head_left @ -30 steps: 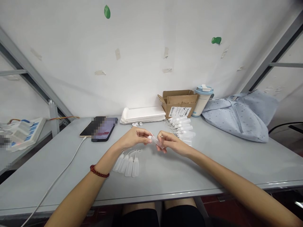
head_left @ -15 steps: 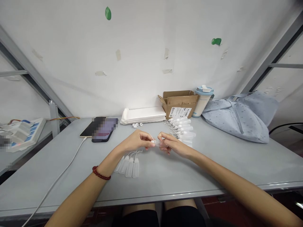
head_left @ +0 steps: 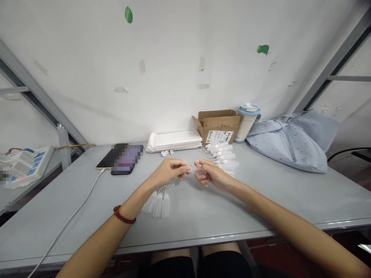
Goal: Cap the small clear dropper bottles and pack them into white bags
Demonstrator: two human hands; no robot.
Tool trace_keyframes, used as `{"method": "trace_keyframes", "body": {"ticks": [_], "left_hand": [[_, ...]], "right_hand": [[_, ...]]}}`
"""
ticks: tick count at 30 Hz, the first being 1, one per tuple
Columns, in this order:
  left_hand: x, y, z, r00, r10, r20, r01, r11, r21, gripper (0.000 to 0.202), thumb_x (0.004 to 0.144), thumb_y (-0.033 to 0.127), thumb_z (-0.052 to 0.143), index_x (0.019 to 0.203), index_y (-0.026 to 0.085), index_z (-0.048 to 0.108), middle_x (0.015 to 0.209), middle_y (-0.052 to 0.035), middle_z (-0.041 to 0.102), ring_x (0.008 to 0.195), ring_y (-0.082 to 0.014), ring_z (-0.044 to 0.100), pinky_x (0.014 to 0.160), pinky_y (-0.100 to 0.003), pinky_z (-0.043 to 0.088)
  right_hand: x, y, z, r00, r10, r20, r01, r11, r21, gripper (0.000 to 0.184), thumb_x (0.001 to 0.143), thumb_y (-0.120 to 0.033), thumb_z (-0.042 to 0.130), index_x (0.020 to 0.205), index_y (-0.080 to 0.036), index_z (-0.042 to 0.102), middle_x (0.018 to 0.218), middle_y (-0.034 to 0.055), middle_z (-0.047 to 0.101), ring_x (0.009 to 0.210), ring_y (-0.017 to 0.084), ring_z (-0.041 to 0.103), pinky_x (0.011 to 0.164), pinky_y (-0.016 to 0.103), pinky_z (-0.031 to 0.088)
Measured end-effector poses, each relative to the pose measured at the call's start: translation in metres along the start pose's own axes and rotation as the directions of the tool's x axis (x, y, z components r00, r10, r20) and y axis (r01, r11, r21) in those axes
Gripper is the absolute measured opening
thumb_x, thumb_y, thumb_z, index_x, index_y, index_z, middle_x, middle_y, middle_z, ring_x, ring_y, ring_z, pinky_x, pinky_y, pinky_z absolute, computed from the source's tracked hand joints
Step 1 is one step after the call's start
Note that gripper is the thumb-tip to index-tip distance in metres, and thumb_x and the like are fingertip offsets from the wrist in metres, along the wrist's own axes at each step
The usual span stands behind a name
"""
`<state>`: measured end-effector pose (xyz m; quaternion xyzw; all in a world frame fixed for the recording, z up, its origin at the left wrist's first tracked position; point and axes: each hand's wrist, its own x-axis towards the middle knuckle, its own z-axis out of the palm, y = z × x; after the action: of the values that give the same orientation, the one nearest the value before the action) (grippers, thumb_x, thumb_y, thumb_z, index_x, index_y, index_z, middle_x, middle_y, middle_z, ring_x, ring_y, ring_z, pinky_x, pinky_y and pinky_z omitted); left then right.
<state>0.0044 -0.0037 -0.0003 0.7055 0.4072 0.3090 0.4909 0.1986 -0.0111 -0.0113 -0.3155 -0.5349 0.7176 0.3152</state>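
Observation:
Between my two hands, just above the table, is a small translucent squeeze bottle (head_left: 198,170) lying sideways. My left hand (head_left: 174,170) pinches its neck end, and the fingertips hide the cap there. Around the bottle's body my right hand (head_left: 213,174) has its fingers closed. Several similar bottles (head_left: 158,205) with thin white cords lie in a row below my left hand. A further group of such bottles (head_left: 224,156) rests beyond my right hand, partly hidden by it. A few small white caps (head_left: 166,153) are on the table behind my left hand.
Two phones (head_left: 127,164) lie at the left, one with a white cable (head_left: 84,206). White padded envelopes (head_left: 174,141) are stacked by the wall. Beside them stand an open cardboard box (head_left: 220,131) and a lidded cup (head_left: 246,123). A blue-grey cloth bag (head_left: 290,144) lies at the right.
My left fingers have closed further over the bottle's neck end, hiding the white part that showed before. My right fingers have shifted slightly on the body. The view has tilted a little.

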Motion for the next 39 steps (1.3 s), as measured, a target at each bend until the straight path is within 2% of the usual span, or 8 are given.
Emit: {"method": "trace_keyframes", "body": {"ticks": [3, 8, 15, 20, 23, 29, 34, 39], "left_hand": [[0.000, -0.001, 0.000, 0.997, -0.035, 0.075, 0.038, 0.999, -0.036, 0.045, 0.081, 0.053, 0.051, 0.071, 0.012, 0.065, 0.073, -0.0060, 0.064, 0.059, -0.0117, 0.055, 0.057, -0.025, 0.047], [-0.001, -0.003, 0.001, 0.980, -0.127, 0.152, 0.138, 0.988, -0.065, 0.048, 0.081, 0.055, 0.051, 0.070, 0.010, 0.064, 0.063, -0.0042, 0.060, 0.053, -0.0107, 0.053, 0.055, -0.024, 0.045], [-0.002, 0.000, 0.000, 0.998, -0.028, 0.053, 0.027, 1.000, 0.007, 0.026, 0.073, 0.038, 0.067, 0.081, 0.014, 0.068, 0.067, 0.0005, 0.059, 0.056, -0.0085, 0.047, 0.055, -0.021, 0.040], [-0.002, -0.001, 0.003, 1.000, 0.006, 0.023, -0.006, 1.000, 0.000, 0.040, 0.081, 0.048, 0.054, 0.070, 0.012, 0.064, 0.072, -0.0043, 0.063, 0.057, -0.0099, 0.052, 0.056, -0.023, 0.042], [-0.002, -0.003, 0.005, 0.999, -0.033, 0.013, 0.033, 0.999, 0.005, 0.050, 0.084, 0.054, 0.046, 0.063, 0.012, 0.062, 0.063, -0.0040, 0.061, 0.052, -0.0101, 0.052, 0.053, -0.023, 0.042], [-0.003, -0.001, 0.006, 1.000, 0.004, 0.009, -0.005, 0.997, 0.081, 0.045, 0.082, 0.051, 0.051, 0.062, 0.013, 0.063, 0.055, -0.0010, 0.057, 0.055, -0.0109, 0.053, 0.057, -0.022, 0.042], [-0.004, 0.004, 0.008, 0.999, 0.032, -0.041, -0.029, 0.997, 0.076, 0.028, 0.074, 0.041, 0.064, 0.078, 0.014, 0.067, 0.074, -0.0021, 0.064, 0.057, -0.0094, 0.051, 0.053, -0.021, 0.041], [-0.005, 0.006, 0.010, 0.997, 0.020, -0.080, -0.016, 0.999, 0.046, 0.028, 0.069, 0.039, 0.069, 0.080, 0.013, 0.066, 0.081, -0.0042, 0.065, 0.059, -0.0104, 0.053, 0.055, -0.023, 0.044]], "right_hand": [[-0.003, -0.002, 0.001, 1.000, -0.017, 0.011, 0.017, 1.000, 0.004, 0.016, 0.076, -0.027, 0.049, 0.078, -0.022, 0.034, 0.054, -0.0090, 0.030, 0.047, 0.007, 0.025, 0.045, 0.019, 0.024], [-0.005, -0.002, 0.001, 1.000, -0.010, 0.011, 0.010, 1.000, 0.007, 0.015, 0.076, -0.027, 0.049, 0.079, -0.023, 0.035, 0.053, -0.0092, 0.028, 0.046, 0.007, 0.024, 0.046, 0.019, 0.023], [-0.001, -0.001, -0.001, 0.999, 0.040, -0.011, -0.040, 0.999, 0.031, 0.016, 0.074, -0.026, 0.050, 0.077, -0.022, 0.035, 0.051, -0.0095, 0.026, 0.045, 0.007, 0.023, 0.045, 0.019, 0.021], [-0.004, -0.007, 0.002, 0.999, 0.034, 0.002, -0.034, 0.998, 0.058, 0.016, 0.075, -0.026, 0.049, 0.077, -0.022, 0.034, 0.051, -0.0095, 0.027, 0.044, 0.006, 0.022, 0.045, 0.020, 0.020], [-0.006, -0.010, 0.004, 1.000, 0.024, 0.008, -0.024, 0.998, 0.062, 0.016, 0.075, -0.025, 0.048, 0.077, -0.022, 0.033, 0.051, -0.0095, 0.027, 0.044, 0.006, 0.021, 0.045, 0.020, 0.020], [-0.006, -0.009, 0.003, 1.000, 0.024, -0.008, -0.024, 0.998, 0.056, 0.017, 0.074, -0.025, 0.049, 0.077, -0.022, 0.033, 0.051, -0.0098, 0.025, 0.045, 0.006, 0.021, 0.046, 0.020, 0.019], [-0.004, -0.006, 0.001, 0.999, 0.028, -0.014, -0.027, 0.997, 0.069, 0.019, 0.073, -0.025, 0.051, 0.075, -0.022, 0.032, 0.051, -0.0102, 0.023, 0.044, 0.006, 0.020, 0.045, 0.020, 0.018], [-0.002, -0.005, 0.000, 0.999, 0.040, -0.012, -0.039, 0.996, 0.081, 0.019, 0.074, -0.026, 0.051, 0.076, -0.023, 0.032, 0.050, -0.0105, 0.023, 0.043, 0.006, 0.020, 0.045, 0.020, 0.017]]}}
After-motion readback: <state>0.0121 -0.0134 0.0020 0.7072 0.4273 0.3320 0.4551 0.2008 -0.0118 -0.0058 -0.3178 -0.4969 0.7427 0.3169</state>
